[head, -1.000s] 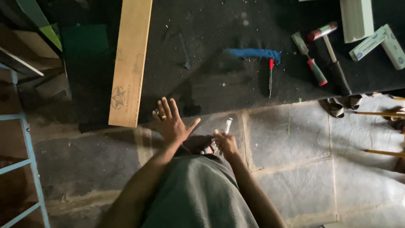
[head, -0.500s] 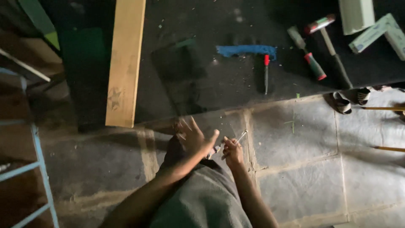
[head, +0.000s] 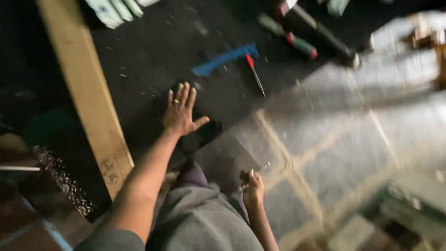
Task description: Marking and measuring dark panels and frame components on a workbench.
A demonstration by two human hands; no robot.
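A dark mat (head: 153, 51) covers the upper half of the view, meeting pale floor tiles (head: 325, 135) that spread toward three and five o'clock. A long wooden plank (head: 88, 107) runs across the mat from eleven o'clock down to seven; it looks stiff and fairly heavy, best taken by its long edges near the middle. The left hand (head: 181, 114) reaches out flat at about twelve o'clock from the body, fingers spread wide and holding nothing, palm down just over the mat's edge, with the plank near it at nine o'clock. The right hand (head: 253, 188) sits close to the body at five o'clock, fingers curled around something small and thin; blur hides what it is. Beyond the left hand, at one o'clock, lie a strip of blue tape (head: 225, 59) and a red-handled screwdriver (head: 254, 73), light and rigid, easiest gripped by its handle.
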